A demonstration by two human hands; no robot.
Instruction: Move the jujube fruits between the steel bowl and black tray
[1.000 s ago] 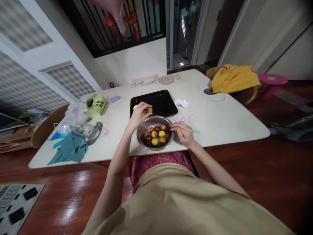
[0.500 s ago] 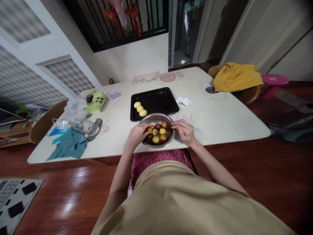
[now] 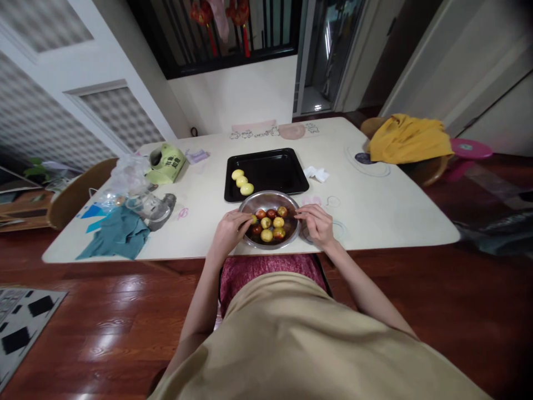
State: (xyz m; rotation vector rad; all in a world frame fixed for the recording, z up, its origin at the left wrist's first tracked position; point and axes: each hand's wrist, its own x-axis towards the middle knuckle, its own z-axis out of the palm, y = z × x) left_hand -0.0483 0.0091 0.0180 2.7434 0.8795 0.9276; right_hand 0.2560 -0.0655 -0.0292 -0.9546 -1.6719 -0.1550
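A steel bowl (image 3: 270, 195) stands near the table's front edge, holding several small round fruits (image 3: 266, 235), yellow-green and red-brown, jujube-like. My left hand (image 3: 230, 232) reaches over its left rim, fingertips closed around a yellowish fruit (image 3: 254, 220) at the side of the bowl. At the right rim, my right hand (image 3: 318, 224) has thumb and fingers pinched together against the bowl's edge. Just behind the bowl lies a black baking tray (image 3: 277, 169), with three yellow fruits (image 3: 241, 181) in a slanting row at its left.
White crumpled tissue (image 3: 318, 174) lies right of the tray. On the table's left are a green tissue pack (image 3: 170, 163), clear plastic bags (image 3: 129, 172) and a teal cloth (image 3: 119, 236). A yellow garment (image 3: 410, 139) covers a chair at the right.
The camera view has shifted slightly. My left hand has drawn back a little toward the bowl's left rim, and my right hand stays at the right rim.
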